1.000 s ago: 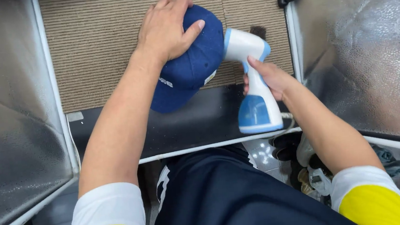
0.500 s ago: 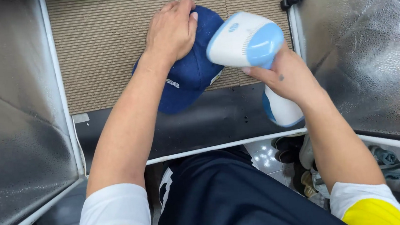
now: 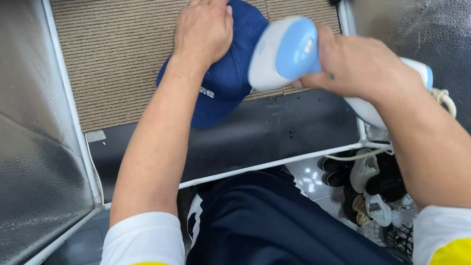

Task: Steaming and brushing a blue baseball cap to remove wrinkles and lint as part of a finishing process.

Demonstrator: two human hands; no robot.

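A navy blue cap (image 3: pixel 225 76) lies crown-up on a ribbed beige mat (image 3: pixel 120 51), its brim hanging over the mat's near edge onto a dark wet ledge (image 3: pixel 280 128). The person's left hand (image 3: pixel 204 30) is spread flat over the top of the crown, fingers curved down its far side, pressing it to the mat. The right hand (image 3: pixel 354 65) is wrapped firmly round the handle of a white and pale blue handheld steamer (image 3: pixel 285 51), whose rounded head hovers just over the right side of the cap; whether it touches the fabric cannot be told from here. A pale cord (image 3: pixel 443 100) trails from the steamer's base past the wrist.

The cap looks light and soft in the crown, likely to dent under a palm, while the brim seems stiffer; the crown top, where the left hand sits, appears the natural place to steady it, and the brim the surer place to lift it. Damp cloth should not slip much on the ribbed mat.

Crinkled silver sheeting (image 3: pixel 16 157) walls the station on both sides, held in a white tube frame (image 3: pixel 261 167). Below the frame, the person's dark garment (image 3: pixel 267 232) fills the foreground, white and yellow sleeves at either edge, and a heap of shoes (image 3: pixel 371 186) sits on the tiled floor to the right.
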